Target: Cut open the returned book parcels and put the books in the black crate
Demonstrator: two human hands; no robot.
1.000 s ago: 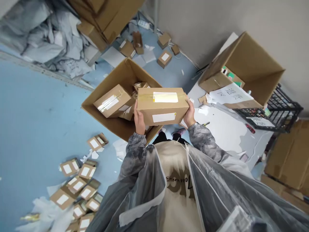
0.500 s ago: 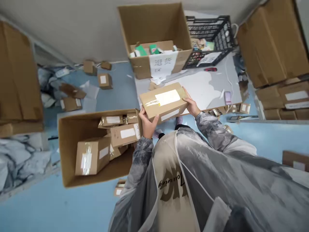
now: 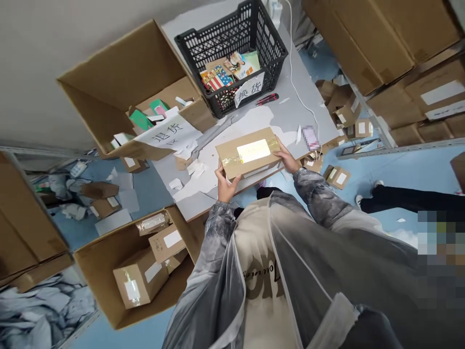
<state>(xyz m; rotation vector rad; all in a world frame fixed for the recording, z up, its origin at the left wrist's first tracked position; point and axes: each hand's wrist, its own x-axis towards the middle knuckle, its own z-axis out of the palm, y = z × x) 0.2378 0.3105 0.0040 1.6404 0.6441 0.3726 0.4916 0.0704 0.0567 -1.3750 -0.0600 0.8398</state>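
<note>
Between my two hands is a taped brown cardboard box (image 3: 232, 151) with a white label on its top and another on its near side. My left hand (image 3: 226, 185) grips its left front corner, thumb on the near side. At the right end, my right hand (image 3: 286, 155) is closed round the edge. The box is over the front part of a grey-white table (image 3: 261, 121); whether it touches the surface I cannot tell. Beyond it lies a red and black box cutter (image 3: 267, 100).
A large open carton (image 3: 127, 68) and a black plastic crate (image 3: 232, 29) hold small packets at the back. Lower left, another open carton (image 3: 98, 271) contains taped parcels. A phone (image 3: 310, 137) with a white cable lies right. Another person's legs (image 3: 410, 201) show at far right.
My view has turned to the right, so the crate and table sit more centrally. Both hands still hold the box. Another person's legs have come into view at the right.
</note>
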